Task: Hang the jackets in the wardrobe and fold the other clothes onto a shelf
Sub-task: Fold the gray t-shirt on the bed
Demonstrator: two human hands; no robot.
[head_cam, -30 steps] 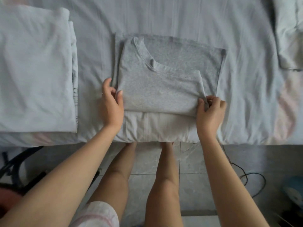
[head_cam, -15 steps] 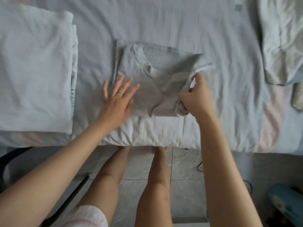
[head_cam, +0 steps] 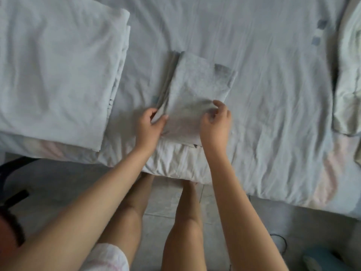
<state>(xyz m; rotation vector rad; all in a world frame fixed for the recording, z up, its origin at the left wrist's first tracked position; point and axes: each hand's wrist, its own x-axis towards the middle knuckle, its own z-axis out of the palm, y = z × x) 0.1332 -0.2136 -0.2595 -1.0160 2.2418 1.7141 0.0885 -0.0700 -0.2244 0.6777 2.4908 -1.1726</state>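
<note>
**Both hands at the near end of a folded grey shirt**

Nearest, below the hands, is a tiled floor (head_cam: 58, 192). The person's bare legs (head_cam: 132, 212) stand against the edge of the bed. At that edge the left hand (head_cam: 150, 126) grips the near left corner of the grey shirt (head_cam: 197, 90), thumb on top and fingers curled round the layered edge. The right hand (head_cam: 214, 124) lies on the near right part with its fingers loosely bent; blur hides whether it pinches the cloth. The hands are close, with the shirt's width between them.

The shirt is folded into a narrow slab that runs away from the hands, tilted a little rightward, flat on the wrinkled pale sheet (head_cam: 273, 94). Left of the left hand lies a big folded white pile (head_cam: 58, 65). Well to the right of the right hand, crumpled pale cloth (head_cam: 349, 75) lies at the frame's edge.
</note>
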